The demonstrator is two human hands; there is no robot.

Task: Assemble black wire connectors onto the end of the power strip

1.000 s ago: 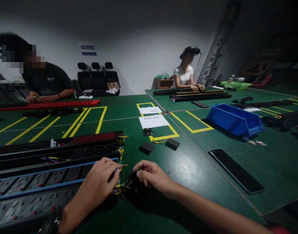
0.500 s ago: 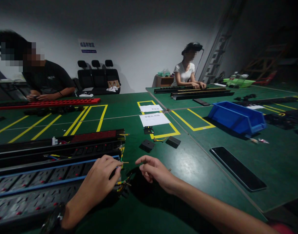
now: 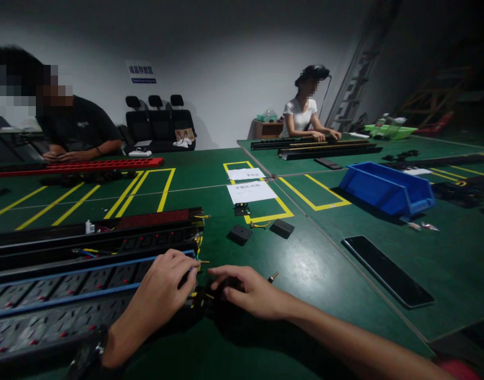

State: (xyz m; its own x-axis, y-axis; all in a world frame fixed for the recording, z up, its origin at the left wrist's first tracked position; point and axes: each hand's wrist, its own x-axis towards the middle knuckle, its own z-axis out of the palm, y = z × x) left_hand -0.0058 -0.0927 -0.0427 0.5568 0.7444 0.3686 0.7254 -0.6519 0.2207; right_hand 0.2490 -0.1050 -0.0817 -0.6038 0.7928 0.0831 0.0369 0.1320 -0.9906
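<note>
Long black socket strips with blue edges (image 3: 63, 285) lie at the left, their wired ends toward the middle. My left hand (image 3: 168, 279) rests on the end of the blue-edged strip, fingers bent together; what they grip is hidden, and a thin brass-coloured piece (image 3: 204, 262) sticks out beside the fingertips. My right hand (image 3: 245, 290) hovers just right of the strip ends, with index finger and thumb apart. Dark parts and wires below its fingers are hard to make out. A small dark object with a brass tip (image 3: 274, 276) shows behind the right hand.
Two black blocks (image 3: 240, 234) and paper labels (image 3: 252, 192) lie beyond my hands. A phone (image 3: 388, 270) and a blue bin (image 3: 386, 190) are at the right. Two people sit across the green table (image 3: 313, 327), one by a red strip (image 3: 107, 164).
My right hand has moved slightly left and down, toward the strip ends, and the brass-tipped object behind it shows more. My left hand has hardly moved.
</note>
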